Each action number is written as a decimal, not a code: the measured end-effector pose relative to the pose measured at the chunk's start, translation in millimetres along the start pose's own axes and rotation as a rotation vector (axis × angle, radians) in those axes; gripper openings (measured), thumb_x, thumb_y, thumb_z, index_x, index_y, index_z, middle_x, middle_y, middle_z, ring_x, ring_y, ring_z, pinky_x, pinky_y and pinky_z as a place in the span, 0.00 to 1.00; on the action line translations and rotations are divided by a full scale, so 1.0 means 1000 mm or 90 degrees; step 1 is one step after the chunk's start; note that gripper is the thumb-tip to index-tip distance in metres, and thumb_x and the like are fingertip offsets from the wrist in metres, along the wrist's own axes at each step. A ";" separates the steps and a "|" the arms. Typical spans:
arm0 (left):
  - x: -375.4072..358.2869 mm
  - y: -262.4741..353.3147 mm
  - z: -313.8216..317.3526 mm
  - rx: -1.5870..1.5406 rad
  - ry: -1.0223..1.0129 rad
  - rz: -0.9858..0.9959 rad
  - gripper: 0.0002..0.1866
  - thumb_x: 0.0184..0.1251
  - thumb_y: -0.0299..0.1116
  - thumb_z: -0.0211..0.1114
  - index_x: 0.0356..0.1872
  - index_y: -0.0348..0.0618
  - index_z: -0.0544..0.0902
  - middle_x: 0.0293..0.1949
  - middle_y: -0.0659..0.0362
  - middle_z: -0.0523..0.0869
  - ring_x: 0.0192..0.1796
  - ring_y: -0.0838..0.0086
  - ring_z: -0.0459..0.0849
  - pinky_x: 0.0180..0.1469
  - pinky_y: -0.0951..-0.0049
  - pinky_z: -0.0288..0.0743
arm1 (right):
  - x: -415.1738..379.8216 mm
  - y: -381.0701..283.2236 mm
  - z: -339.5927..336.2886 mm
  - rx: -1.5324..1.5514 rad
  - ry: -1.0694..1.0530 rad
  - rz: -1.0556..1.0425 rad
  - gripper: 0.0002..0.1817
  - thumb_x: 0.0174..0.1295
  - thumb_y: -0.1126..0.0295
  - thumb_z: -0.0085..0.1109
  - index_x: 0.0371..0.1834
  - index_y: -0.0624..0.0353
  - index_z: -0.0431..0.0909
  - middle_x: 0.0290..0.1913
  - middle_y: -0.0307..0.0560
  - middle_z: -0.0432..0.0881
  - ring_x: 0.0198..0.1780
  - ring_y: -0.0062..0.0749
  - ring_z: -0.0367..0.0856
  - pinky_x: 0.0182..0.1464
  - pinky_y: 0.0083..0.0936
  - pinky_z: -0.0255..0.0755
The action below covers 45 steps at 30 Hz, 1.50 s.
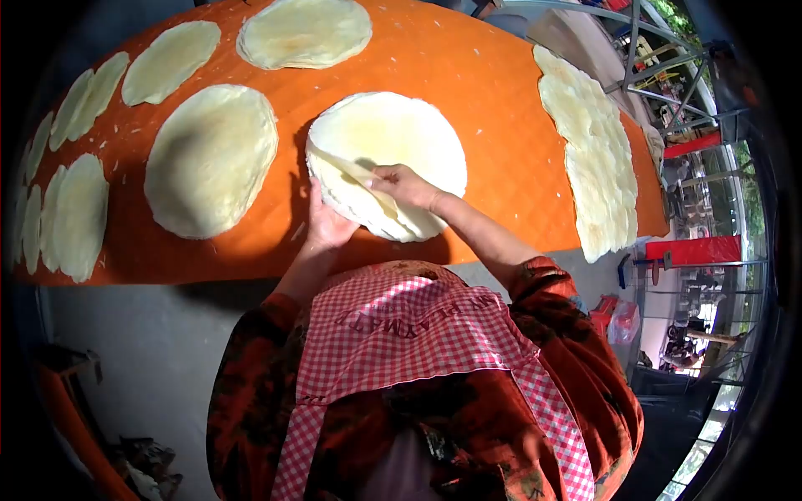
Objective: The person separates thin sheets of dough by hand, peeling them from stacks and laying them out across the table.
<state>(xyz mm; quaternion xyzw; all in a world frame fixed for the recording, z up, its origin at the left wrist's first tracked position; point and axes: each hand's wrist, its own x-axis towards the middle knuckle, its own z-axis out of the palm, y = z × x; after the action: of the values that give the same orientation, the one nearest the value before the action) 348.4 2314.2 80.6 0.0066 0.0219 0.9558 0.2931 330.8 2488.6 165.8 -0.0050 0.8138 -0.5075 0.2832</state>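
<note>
A stack of round, pale flatbread sheets [401, 138] lies near the front edge of the orange-covered table [501, 167]. My right hand [403, 185] is over the stack, its fingers closed on the lifted edge of a top sheet, which is folded up a little. At the stack's lower left edge is my left hand [328, 224], with its thumb and fingers apart and the palm turned up against the sheets' rim; its fingertips are partly hidden by the stack.
Another round stack [211, 161] lies to the left, and a further one [304, 33] behind. Several smaller piles line the table's left end. Overlapping sheets [589, 150] form a long row at the right. Metal frames [668, 92] stand beyond the table's right end.
</note>
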 end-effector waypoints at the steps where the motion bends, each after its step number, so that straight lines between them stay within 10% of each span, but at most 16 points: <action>1: -0.003 0.000 -0.009 0.037 0.036 -0.020 0.34 0.67 0.58 0.46 0.66 0.44 0.63 0.63 0.54 0.71 0.64 0.60 0.69 0.65 0.52 0.60 | 0.005 0.008 -0.003 0.000 0.008 -0.016 0.25 0.62 0.52 0.58 0.54 0.61 0.77 0.38 0.51 0.84 0.37 0.31 0.81 0.46 0.26 0.74; 4: -0.007 -0.001 -0.021 0.105 0.098 -0.057 0.27 0.62 0.36 0.51 0.62 0.36 0.67 0.60 0.53 0.74 0.63 0.58 0.70 0.66 0.51 0.60 | 0.026 0.013 -0.039 -0.212 0.102 -0.075 0.18 0.64 0.59 0.57 0.48 0.63 0.79 0.36 0.46 0.84 0.36 0.25 0.80 0.41 0.26 0.76; 7: -0.012 0.007 -0.039 0.120 0.004 -0.119 0.31 0.56 0.33 0.51 0.64 0.37 0.64 0.62 0.51 0.72 0.64 0.57 0.68 0.66 0.51 0.59 | 0.003 -0.059 -0.092 -0.136 0.221 -0.066 0.11 0.63 0.66 0.56 0.43 0.60 0.81 0.38 0.47 0.85 0.36 0.28 0.82 0.37 0.30 0.77; 11: -0.011 0.006 -0.048 0.105 -0.002 -0.125 0.29 0.52 0.30 0.50 0.61 0.36 0.68 0.58 0.51 0.76 0.62 0.58 0.71 0.64 0.51 0.61 | -0.056 -0.121 -0.054 -0.672 0.299 -0.294 0.08 0.54 0.71 0.51 0.31 0.57 0.80 0.31 0.57 0.82 0.33 0.53 0.81 0.35 0.44 0.75; 13: -0.014 0.003 -0.054 0.095 0.037 -0.114 0.24 0.57 0.31 0.50 0.56 0.36 0.71 0.55 0.51 0.78 0.59 0.58 0.74 0.62 0.52 0.64 | -0.049 -0.075 -0.004 -0.756 0.351 -0.295 0.08 0.51 0.73 0.51 0.31 0.60 0.80 0.30 0.54 0.82 0.34 0.48 0.81 0.35 0.41 0.77; 16: -0.010 0.003 -0.054 0.081 0.076 -0.109 0.19 0.62 0.33 0.50 0.53 0.37 0.73 0.51 0.52 0.80 0.55 0.61 0.76 0.58 0.54 0.68 | -0.022 0.017 0.041 -0.714 0.255 -0.208 0.12 0.50 0.75 0.52 0.39 0.61 0.78 0.37 0.52 0.81 0.40 0.47 0.80 0.39 0.37 0.77; 25: -0.007 -0.006 -0.046 0.228 0.193 -0.042 0.18 0.69 0.34 0.54 0.57 0.38 0.69 0.51 0.53 0.78 0.50 0.64 0.80 0.49 0.60 0.77 | -0.028 0.019 0.054 -0.485 0.263 -0.213 0.29 0.63 0.51 0.51 0.58 0.64 0.70 0.56 0.61 0.74 0.54 0.56 0.74 0.54 0.38 0.72; 33: -0.003 0.000 -0.050 0.307 0.316 -0.054 0.12 0.64 0.27 0.60 0.47 0.35 0.78 0.42 0.54 0.81 0.42 0.68 0.82 0.41 0.66 0.80 | -0.017 -0.008 0.046 -0.400 0.222 -0.020 0.17 0.59 0.62 0.54 0.44 0.64 0.80 0.38 0.61 0.82 0.43 0.51 0.80 0.46 0.38 0.74; 36: 0.004 0.010 -0.149 0.699 0.240 0.064 0.19 0.52 0.26 0.65 0.47 0.32 0.77 0.42 0.48 0.82 0.43 0.58 0.82 0.44 0.64 0.78 | -0.002 -0.011 -0.003 -0.402 0.262 -0.037 0.13 0.58 0.65 0.55 0.38 0.62 0.82 0.33 0.61 0.82 0.40 0.50 0.81 0.44 0.38 0.73; 38: -0.012 0.020 -0.058 0.404 0.466 -0.084 0.18 0.57 0.26 0.61 0.49 0.30 0.75 0.43 0.48 0.81 0.45 0.58 0.82 0.46 0.63 0.77 | -0.028 -0.033 -0.074 -0.279 0.447 -0.082 0.13 0.54 0.65 0.57 0.35 0.63 0.83 0.36 0.56 0.84 0.41 0.43 0.84 0.47 0.34 0.75; 43: -0.025 0.024 -0.055 0.391 0.350 0.027 0.24 0.63 0.34 0.54 0.58 0.29 0.68 0.55 0.49 0.77 0.57 0.59 0.75 0.60 0.60 0.68 | -0.130 0.011 -0.269 -0.102 0.690 0.165 0.14 0.51 0.66 0.60 0.36 0.65 0.79 0.31 0.47 0.83 0.32 0.31 0.80 0.36 0.31 0.76; 45: -0.035 0.022 -0.030 0.291 0.270 0.030 0.27 0.64 0.36 0.52 0.62 0.31 0.64 0.60 0.49 0.73 0.61 0.58 0.73 0.63 0.59 0.65 | -0.166 0.110 -0.339 0.143 0.694 0.031 0.09 0.58 0.68 0.59 0.36 0.61 0.76 0.30 0.45 0.80 0.30 0.30 0.78 0.31 0.33 0.75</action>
<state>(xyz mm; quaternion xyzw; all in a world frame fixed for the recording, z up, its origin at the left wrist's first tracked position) 364.1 2275.2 51.4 -0.1268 0.2970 0.9127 0.2505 343.0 2870.4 260.4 0.3073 0.7831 -0.5138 -0.1684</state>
